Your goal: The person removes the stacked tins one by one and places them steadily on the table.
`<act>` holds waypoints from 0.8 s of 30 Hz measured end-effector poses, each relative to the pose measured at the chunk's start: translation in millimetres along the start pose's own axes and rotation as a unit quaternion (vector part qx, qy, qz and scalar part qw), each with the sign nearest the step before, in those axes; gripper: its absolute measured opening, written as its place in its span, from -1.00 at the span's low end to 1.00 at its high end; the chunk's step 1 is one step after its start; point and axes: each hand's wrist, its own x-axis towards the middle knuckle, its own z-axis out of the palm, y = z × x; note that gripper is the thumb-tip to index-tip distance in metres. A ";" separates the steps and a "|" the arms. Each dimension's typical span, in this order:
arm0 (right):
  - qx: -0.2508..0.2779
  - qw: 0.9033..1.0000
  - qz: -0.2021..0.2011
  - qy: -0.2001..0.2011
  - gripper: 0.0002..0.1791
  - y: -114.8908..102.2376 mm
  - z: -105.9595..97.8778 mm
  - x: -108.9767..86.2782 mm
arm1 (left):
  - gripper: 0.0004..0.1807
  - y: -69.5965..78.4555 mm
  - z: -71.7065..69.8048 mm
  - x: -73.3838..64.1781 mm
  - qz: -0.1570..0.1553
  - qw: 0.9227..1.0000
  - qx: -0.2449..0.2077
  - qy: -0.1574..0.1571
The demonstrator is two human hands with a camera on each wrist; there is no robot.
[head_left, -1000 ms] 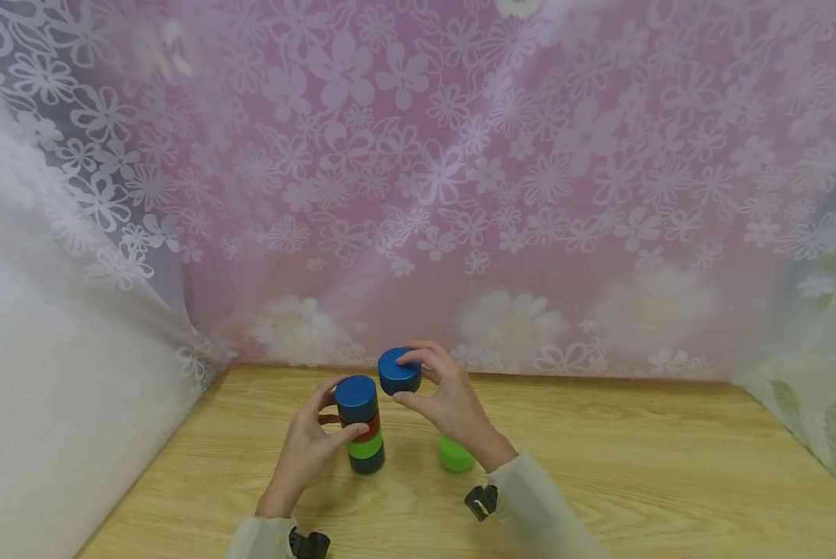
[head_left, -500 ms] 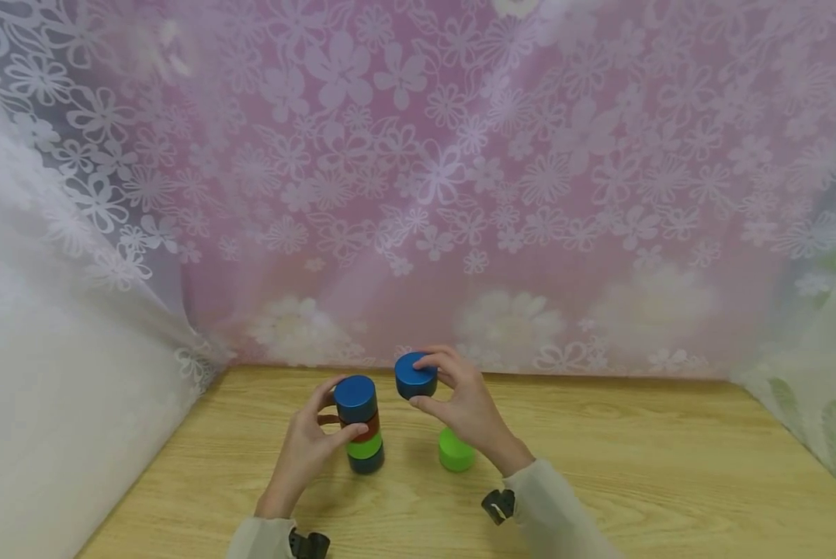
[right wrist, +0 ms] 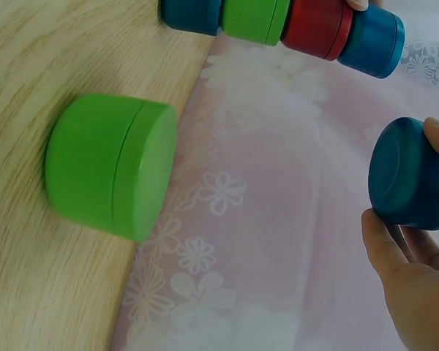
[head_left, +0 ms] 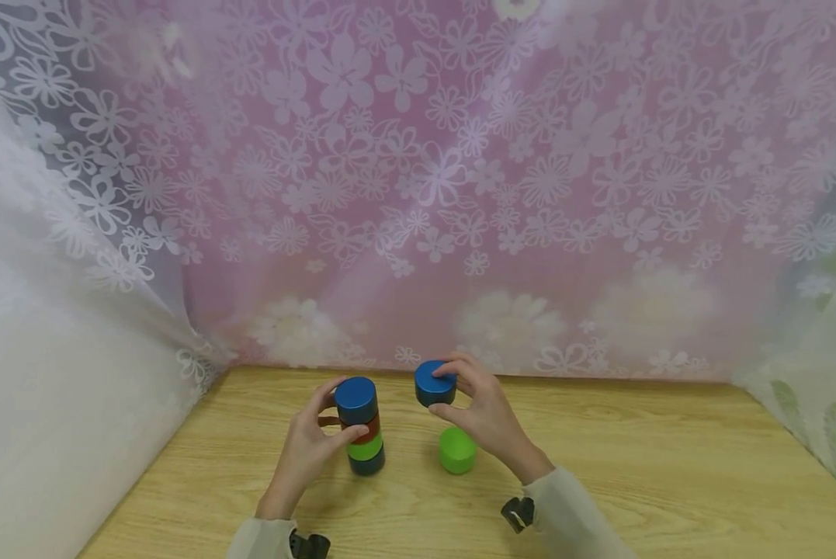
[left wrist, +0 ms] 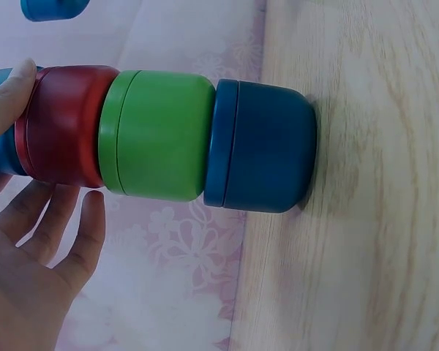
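Observation:
My left hand [head_left: 304, 450] grips the upper part of an upright stack of round lidded tins, its thumb across the front. From the top the stack has a blue tin [head_left: 356, 399], a red tin [left wrist: 69, 124], a green tin [left wrist: 161, 135] and a dark blue tin [left wrist: 267, 146] standing on the table. To the right, my right hand [head_left: 490, 421] holds another blue tin [head_left: 435, 385] in the air between thumb and fingers. Below that hand, a separate green tin [right wrist: 95, 164] stands on the tabletop, apart from the stack.
The wooden table [head_left: 634, 466] spreads out to the right of both hands. A pink flowered curtain [head_left: 459, 194] hangs along its back edge. White sheeting [head_left: 75, 349] closes off the left side, and a pale curtain [head_left: 823, 404] the right.
My right hand has carried the blue tin to the right and slightly down, away from the stack, and now more of the separate green tin shows. My left hand and the stack stay in place.

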 end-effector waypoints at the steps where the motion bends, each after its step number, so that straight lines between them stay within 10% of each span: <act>1: 0.000 1.000 0.000 0.000 -0.56 0.6 -0.8 -0.9 | -0.23 -0.1 0.0 -0.1 0.000 1.000 -0.001 0.000; 24: -0.018 1.000 0.001 0.007 -0.56 10.9 -16.6 -16.2 | -0.23 -0.8 -0.1 0.0 -0.003 1.000 0.003 0.000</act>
